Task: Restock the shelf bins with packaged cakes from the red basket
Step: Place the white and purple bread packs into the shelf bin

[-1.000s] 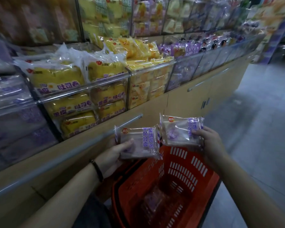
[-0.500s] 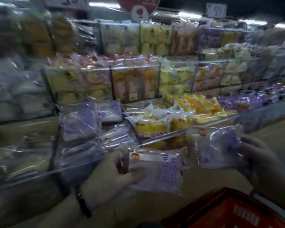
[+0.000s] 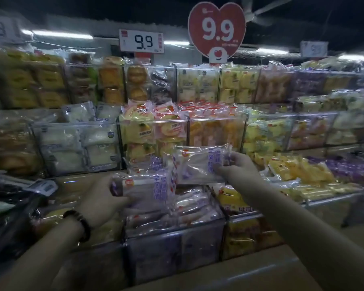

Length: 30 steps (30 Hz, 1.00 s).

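While left hand (image 3: pixel 99 199) and right hand (image 3: pixel 238 168) grip cakes (image 3: pixel 197 164), bins (image 3: pixel 315 131) blurred

L hand (image 3: pixel 99 199): fingers hidden behind its cake pack (image 3: pixel 143 191), grip only partly seen. R hand (image 3: pixel 239 168): fingers partly behind second pack (image 3: pixel 197 164). Print on both packs smeared, unreadable. Motion blur on far-left bins (image 3: pixel 25 85), contents unclear. Edge cuts left price sign (image 3: pixel 0 28); right tag (image 3: pixel 314 48) too blurry to read.

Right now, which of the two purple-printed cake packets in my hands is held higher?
The clear purple-printed cake packet in your right hand; the left hand's matching packet sits lower.
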Motion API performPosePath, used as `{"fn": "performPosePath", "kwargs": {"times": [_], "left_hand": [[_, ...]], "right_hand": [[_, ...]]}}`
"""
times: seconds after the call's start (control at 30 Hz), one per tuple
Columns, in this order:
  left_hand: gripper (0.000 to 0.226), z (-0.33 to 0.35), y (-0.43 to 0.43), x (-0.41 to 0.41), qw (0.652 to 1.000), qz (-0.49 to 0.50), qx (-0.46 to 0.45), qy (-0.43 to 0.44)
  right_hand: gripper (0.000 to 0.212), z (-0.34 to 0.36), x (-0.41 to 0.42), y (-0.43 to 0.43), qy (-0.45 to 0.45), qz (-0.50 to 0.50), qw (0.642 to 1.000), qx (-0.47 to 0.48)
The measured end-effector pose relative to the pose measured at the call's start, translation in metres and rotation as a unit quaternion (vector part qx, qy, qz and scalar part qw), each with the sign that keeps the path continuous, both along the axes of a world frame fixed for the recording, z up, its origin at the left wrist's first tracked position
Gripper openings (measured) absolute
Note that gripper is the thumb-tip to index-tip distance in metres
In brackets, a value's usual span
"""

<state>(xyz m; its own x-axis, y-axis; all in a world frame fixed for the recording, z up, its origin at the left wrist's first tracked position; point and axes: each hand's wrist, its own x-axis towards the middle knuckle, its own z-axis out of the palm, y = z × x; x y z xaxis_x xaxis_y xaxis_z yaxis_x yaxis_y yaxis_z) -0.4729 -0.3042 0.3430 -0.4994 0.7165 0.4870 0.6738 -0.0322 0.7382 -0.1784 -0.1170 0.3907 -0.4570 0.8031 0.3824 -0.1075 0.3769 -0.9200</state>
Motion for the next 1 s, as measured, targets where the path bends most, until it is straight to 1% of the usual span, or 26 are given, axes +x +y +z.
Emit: {"fn": "performPosePath", "kwargs": {"times": [0.1,0.2,0.23,0.33,0.37,0.43,0.5,0.53,0.6,0.63,0.7,0.77,0.83,0.87,0.9,0.93,1.0], "left_hand": [[0.047,0.008,0.006,0.022,1.000,0.017,-0.002,-0.013],[0.050,0.011,0.011,0.027,0.999,0.010,-0.033,-0.032],[0.055,0.010,0.010,0.027,0.999,0.000,-0.038,-0.032],[0.071,0.011,0.005,0.022,0.997,-0.037,-0.068,-0.013],[0.072,0.013,0.002,0.022,0.995,-0.056,-0.076,-0.017],[0.063,0.017,-0.001,0.023,0.994,-0.079,-0.078,-0.019],[0.054,0.019,-0.003,0.029,0.995,-0.059,-0.074,0.013],[0.053,0.020,-0.003,0.034,0.996,-0.038,-0.071,0.026],[0.063,0.018,-0.004,0.037,0.997,0.028,-0.061,0.037],[0.072,0.018,-0.005,0.037,0.996,0.062,-0.052,0.039],[0.088,0.018,-0.008,0.035,0.990,0.104,-0.051,0.077],[0.094,0.021,-0.010,0.037,0.980,0.120,-0.066,0.142],[0.092,0.023,-0.011,0.040,0.969,0.127,-0.066,0.200],[0.089,0.025,-0.012,0.044,0.963,0.134,-0.063,0.224],[0.082,0.027,-0.013,0.049,0.955,0.145,-0.062,0.251],[0.072,0.028,-0.014,0.055,0.947,0.150,-0.052,0.279],[0.045,0.033,-0.014,0.073,0.945,0.121,-0.008,0.303]], "right_hand": [[0.007,0.002,-0.034,0.014,-0.057,-0.013,0.998,0.012],[0.005,-0.006,-0.055,0.026,-0.107,-0.078,0.990,0.041],[0.011,-0.007,-0.058,0.029,-0.131,-0.097,0.985,0.052],[0.045,-0.006,-0.066,0.034,-0.185,-0.116,0.971,0.094],[0.049,-0.005,-0.070,0.035,-0.184,-0.116,0.970,0.105],[0.046,-0.004,-0.078,0.033,-0.181,-0.141,0.964,0.137],[0.036,-0.007,-0.083,0.029,-0.200,-0.181,0.948,0.172],[0.031,-0.010,-0.083,0.027,-0.213,-0.197,0.939,0.186],[0.029,-0.020,-0.084,0.020,-0.255,-0.207,0.920,0.213],[0.035,-0.024,-0.085,0.016,-0.294,-0.203,0.903,0.240],[0.054,-0.027,-0.086,0.009,-0.372,-0.178,0.861,0.296],[0.057,-0.020,-0.084,0.002,-0.411,-0.169,0.836,0.322],[0.060,-0.010,-0.078,-0.004,-0.452,-0.200,0.795,0.352],[0.059,-0.005,-0.073,-0.006,-0.463,-0.213,0.782,0.360],[0.055,-0.001,-0.068,-0.009,-0.460,-0.212,0.784,0.359],[0.050,0.001,-0.062,-0.012,-0.450,-0.205,0.794,0.353],[0.040,0.003,-0.048,-0.015,-0.405,-0.194,0.819,0.357]]}}
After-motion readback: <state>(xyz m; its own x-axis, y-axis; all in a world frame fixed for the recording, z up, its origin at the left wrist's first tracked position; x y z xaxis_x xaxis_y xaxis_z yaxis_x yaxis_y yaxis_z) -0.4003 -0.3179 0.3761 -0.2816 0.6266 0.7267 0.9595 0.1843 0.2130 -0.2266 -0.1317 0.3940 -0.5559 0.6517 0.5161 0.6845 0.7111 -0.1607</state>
